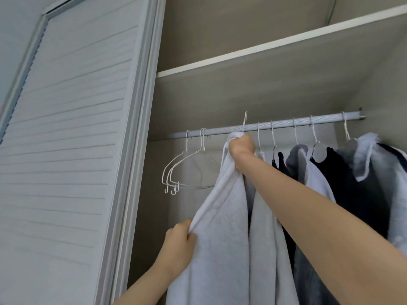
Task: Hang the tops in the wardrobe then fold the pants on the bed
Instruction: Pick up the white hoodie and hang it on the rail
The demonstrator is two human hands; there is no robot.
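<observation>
— How many bare white wire hangers (176, 172) sit at the left end of the grey metal rail (286, 124)?
— Three, bunched close together, nothing on them

— And hooks along that rail in all?
— Eight over it: those three plus five carrying clothes. A ninth white hook (245, 121) rises above the rail, not over it

— Garments?
— One pale grey top (224, 216) gripped by the hands, and about five hung to its right: pale, dark, grey, black (343, 183), then a pale one at the far end. The folds overlap, so that count is loose

— Hands?
— Two, a left hand (180, 241) and a right hand (241, 146)

— Shelves and doors?
— One white-edged shelf (275, 46), one pale louvred door (66, 150)
</observation>
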